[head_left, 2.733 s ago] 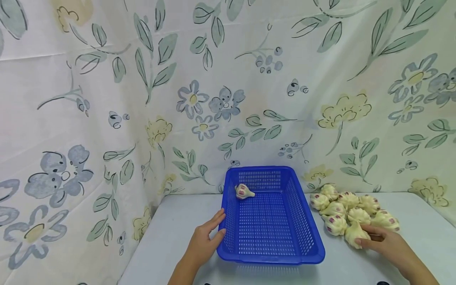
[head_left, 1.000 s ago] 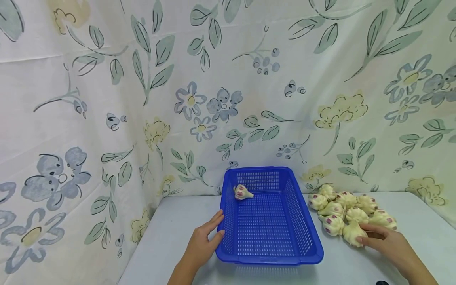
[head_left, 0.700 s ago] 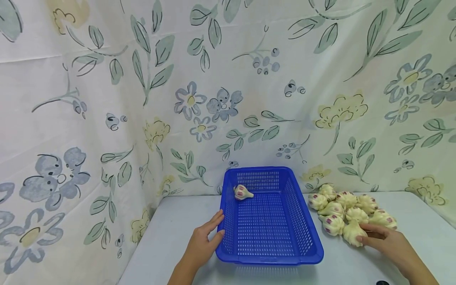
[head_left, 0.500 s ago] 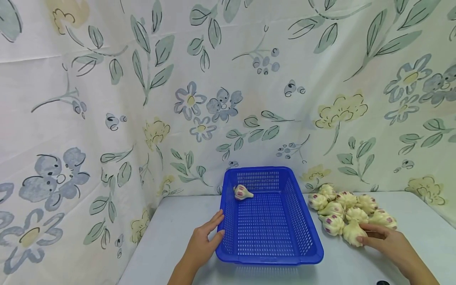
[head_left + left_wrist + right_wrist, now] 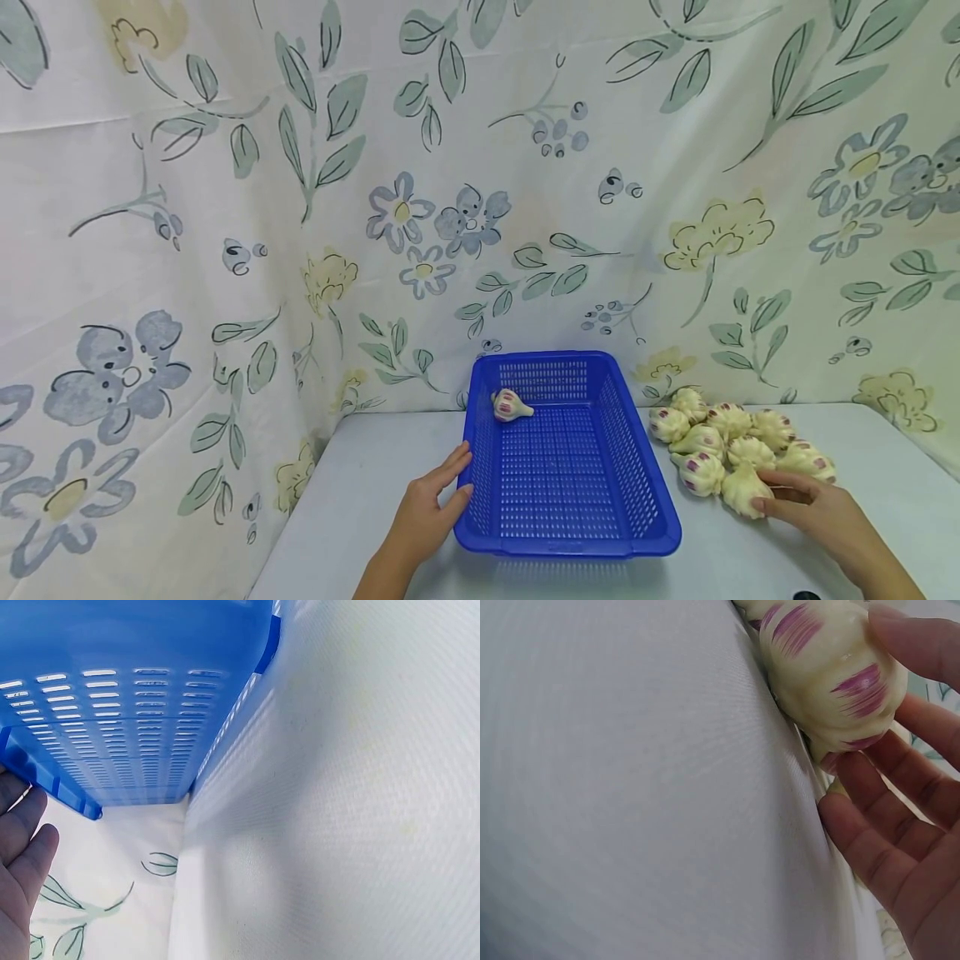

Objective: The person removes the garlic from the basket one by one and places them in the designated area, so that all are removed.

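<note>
My right hand pinches a cream-coloured garlic bulb at the near edge of a pile, thumb on its near side and fingers on its far side. In the right wrist view the garlic bulb shows purple streaks and appears to rest on the table. At the left side of a blue perforated plastic basket, my left hand touches the rim with extended fingers. The left wrist view shows those fingers against the rim's underside. One garlic bulb lies inside the basket's far left corner.
Several more garlic bulbs lie heaped right of the basket on the white table. A floral curtain hangs behind the table and along its left. A small black object shows at the bottom edge.
The head view has shifted slightly since the oldest frame. Both hands, the basket and the garlic bulbs keep their places relative to each other.
</note>
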### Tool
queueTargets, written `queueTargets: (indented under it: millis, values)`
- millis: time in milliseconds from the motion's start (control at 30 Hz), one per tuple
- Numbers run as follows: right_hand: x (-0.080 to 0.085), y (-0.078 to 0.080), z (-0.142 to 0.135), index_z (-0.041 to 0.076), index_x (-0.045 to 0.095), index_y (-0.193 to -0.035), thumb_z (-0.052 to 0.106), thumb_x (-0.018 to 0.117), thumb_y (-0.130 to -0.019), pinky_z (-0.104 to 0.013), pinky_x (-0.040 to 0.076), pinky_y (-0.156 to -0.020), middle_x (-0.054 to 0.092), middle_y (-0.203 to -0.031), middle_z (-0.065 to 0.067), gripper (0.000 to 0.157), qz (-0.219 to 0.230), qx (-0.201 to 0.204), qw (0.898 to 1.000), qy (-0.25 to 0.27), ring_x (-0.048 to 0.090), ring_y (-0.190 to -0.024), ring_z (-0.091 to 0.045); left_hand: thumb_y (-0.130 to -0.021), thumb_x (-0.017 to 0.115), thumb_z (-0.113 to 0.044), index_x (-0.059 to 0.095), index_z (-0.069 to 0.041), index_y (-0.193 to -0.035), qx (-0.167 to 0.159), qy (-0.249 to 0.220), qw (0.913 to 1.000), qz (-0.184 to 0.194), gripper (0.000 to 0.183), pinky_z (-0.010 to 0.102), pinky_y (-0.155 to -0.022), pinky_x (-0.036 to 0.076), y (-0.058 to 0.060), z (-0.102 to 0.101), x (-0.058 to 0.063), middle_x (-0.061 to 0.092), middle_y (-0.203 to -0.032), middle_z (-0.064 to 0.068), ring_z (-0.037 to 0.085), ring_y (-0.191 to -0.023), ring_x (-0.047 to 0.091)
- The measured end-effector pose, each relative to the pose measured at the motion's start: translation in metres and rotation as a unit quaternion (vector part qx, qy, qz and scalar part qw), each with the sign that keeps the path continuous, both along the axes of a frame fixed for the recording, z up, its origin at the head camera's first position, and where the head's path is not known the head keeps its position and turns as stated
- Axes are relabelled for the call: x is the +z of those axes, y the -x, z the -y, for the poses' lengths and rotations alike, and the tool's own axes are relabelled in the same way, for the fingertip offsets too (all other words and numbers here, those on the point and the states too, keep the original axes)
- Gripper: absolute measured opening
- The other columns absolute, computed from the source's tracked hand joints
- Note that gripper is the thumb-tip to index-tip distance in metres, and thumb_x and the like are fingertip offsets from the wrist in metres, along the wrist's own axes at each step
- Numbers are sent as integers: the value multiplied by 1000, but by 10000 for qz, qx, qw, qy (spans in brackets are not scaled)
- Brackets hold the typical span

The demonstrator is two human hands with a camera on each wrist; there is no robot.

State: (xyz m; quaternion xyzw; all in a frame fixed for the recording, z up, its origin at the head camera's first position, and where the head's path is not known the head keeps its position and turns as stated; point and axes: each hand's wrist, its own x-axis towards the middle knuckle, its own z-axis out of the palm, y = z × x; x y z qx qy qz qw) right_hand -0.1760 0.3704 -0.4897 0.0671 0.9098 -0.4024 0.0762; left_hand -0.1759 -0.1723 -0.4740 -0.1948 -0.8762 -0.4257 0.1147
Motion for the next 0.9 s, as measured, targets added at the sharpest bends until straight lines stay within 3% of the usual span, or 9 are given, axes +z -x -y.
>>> queueTargets:
  millis: [200, 300, 433, 667, 900]
  values:
    - [-1, 1, 1, 1, 49, -142, 55, 68, -86, -42, 55, -80, 56, -138, -23, 81, 37, -27, 10000, 0, 53, -92, 9, -97, 60, -26, 56, -12, -140, -5, -53, 10000, -72, 45, 43, -107, 43, 0, 0, 0, 46, -151, -5, 13, -138, 44]
    - [-1, 2, 1, 0, 49, -142, 57, 68, -86, -43, 55, -78, 51, -141, -27, 82, 52, -38, 9999, -79, 63, -103, -15, -97, 61, -25, 56, -11, -140, -9, -72, 9999, -137, 45, 43, -108, 43, 0, 0, -1, 46, -151, -5, 12, -137, 44]
    - [-2, 4, 1, 0, 48, -143, 59, 67, -85, -44, 55, -77, 48, -143, -30, 85, 93, -35, 9999, -141, 55, -119, -44, -96, 62, -22, 57, -11, -139, -20, -98, 9997, -206, 45, 41, -108, 43, 1, 1, -2, 46, -150, -4, 10, -137, 44]
    - [-1, 5, 3, 0, 49, -142, 59, 68, -84, -44, 55, -77, 47, -143, -31, 85, 103, -65, 9998, -163, 54, -120, -46, -96, 62, -21, 56, -11, -139, -19, -121, 9998, -181, 45, 40, -108, 43, 0, 1, -1, 46, -151, -3, 9, -137, 44]
    - [4, 2, 0, -1, 46, -143, 60, 66, -86, -46, 55, -77, 55, -136, -28, 86, 99, -65, 9997, -229, 51, -121, -49, -97, 61, -22, 56, -10, -140, -55, -109, 9998, -153, 45, 41, -108, 43, 1, 1, -2, 45, -151, -3, 11, -138, 43]
